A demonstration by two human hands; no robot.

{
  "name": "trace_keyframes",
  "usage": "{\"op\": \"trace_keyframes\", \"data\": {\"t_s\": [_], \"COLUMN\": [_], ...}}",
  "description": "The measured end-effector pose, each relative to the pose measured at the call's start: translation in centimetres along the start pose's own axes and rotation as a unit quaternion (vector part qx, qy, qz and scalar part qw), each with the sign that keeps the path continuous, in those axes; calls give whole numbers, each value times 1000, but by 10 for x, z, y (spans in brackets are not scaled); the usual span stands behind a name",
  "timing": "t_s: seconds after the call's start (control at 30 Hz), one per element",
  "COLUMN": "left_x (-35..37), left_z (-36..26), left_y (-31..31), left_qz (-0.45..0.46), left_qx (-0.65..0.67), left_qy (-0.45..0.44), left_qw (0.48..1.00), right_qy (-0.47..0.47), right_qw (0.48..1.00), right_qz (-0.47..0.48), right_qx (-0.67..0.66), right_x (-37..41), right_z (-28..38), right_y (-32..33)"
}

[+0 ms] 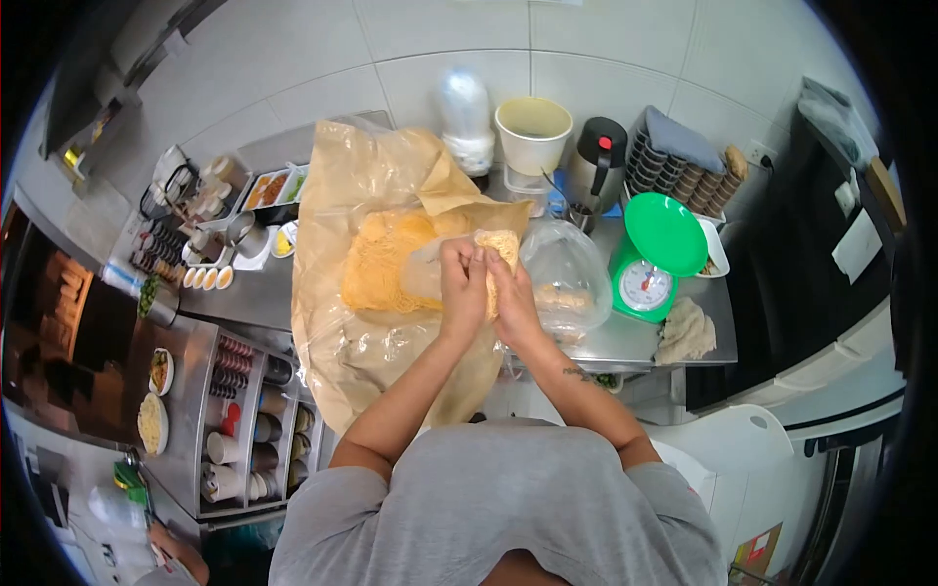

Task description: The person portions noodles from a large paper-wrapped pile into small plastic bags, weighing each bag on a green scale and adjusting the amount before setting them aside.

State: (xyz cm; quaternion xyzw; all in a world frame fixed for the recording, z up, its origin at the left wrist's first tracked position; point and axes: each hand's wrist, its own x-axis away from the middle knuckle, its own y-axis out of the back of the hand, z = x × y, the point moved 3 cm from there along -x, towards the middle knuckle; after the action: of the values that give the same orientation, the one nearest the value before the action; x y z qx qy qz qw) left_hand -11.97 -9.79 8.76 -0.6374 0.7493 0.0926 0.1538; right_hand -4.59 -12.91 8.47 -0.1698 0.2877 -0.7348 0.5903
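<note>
Both hands meet in front of me around a small clear plastic bag of noodles (499, 242). My left hand (463, 293) is closed on its left side, and a loose flap of thin plastic (422, 272) sticks out beside it. My right hand (514, 301) is wrapped around its right side. Just to the left, a heap of yellow noodles (371, 269) lies in a large opened brown paper wrapper (322, 342). On the right, close to my right hand, rests a big clear plastic bag (572, 259) with bundles of noodles inside. The fingertips partly overlap and hide the grip.
A green dial scale (645, 283) and a crumpled cloth (687, 332) sit at the right end of the steel counter (630, 342). Behind stand a white bucket (533, 127), a steel jug (597, 161) and stacked cups (664, 171). Halved eggs (207, 278) are left. Another person's arm (181, 552) shows lower left.
</note>
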Motion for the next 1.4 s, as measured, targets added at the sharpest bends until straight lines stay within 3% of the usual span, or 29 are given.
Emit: {"op": "trace_keyframes", "data": {"t_s": [0.07,0.17,0.27,0.33,0.37,0.47,0.57,0.6,0.67,0.73,0.77,0.87,0.97,1.07,1.1,1.17,1.2,1.27,1.3,1.4], "left_x": [6,16,15,5,3,6,5,1,-5,-23,-26,-5,17,-13,-28,-56,-61,-68,-67,-66], "left_z": [-8,-23,-34,-20,-12,-15,1,-6,-21,-6,2,-14,-11,9,13,22,28,43,48,71], "left_y": [-4,-19,-20,-17,-21,-36,-40,-40,-36,-29,-29,-48,-71,-79,-78,-70,-71,-76,-85,-112], "left_qz": [36,-6,-3,107,158,186,220,204,161,207,225,431,429,430,450,484,495,520,520,514], "left_qx": [-152,-215,-274,-27,101,223,-26,-122,-305,-139,-52,7,-201,-151,-184,-251,-264,-291,-295,-338], "left_qy": [-34,-180,-244,-30,81,160,29,-56,-217,-39,52,125,-126,-160,-134,-78,-69,-50,-8,89], "left_qw": [987,960,930,993,979,943,975,970,913,968,972,894,871,875,864,835,825,801,802,783], "right_qy": [30,92,-27,-44,-52,-55,-15,-12,-10,-8,-8,51,92,100,121,156,152,135,215,204], "right_qw": [998,990,993,977,967,958,979,982,987,990,991,995,988,979,971,935,899,770,707,610], "right_qz": [-18,-11,36,54,63,48,37,38,37,26,20,-58,-124,-180,-184,-186,-126,-3,22,16], "right_qx": [53,102,-111,-200,-242,-278,-200,-185,-157,-139,-130,-69,-13,3,89,258,390,624,674,765], "right_x": [3,8,9,17,20,23,25,25,31,31,30,16,5,-3,-6,-15,-23,-40,-53,-78], "right_z": [2,18,-1,19,27,33,36,43,55,63,67,59,54,65,71,87,92,89,79,63], "right_y": [4,5,24,18,18,32,52,53,53,61,64,92,106,103,106,114,116,123,127,121]}}
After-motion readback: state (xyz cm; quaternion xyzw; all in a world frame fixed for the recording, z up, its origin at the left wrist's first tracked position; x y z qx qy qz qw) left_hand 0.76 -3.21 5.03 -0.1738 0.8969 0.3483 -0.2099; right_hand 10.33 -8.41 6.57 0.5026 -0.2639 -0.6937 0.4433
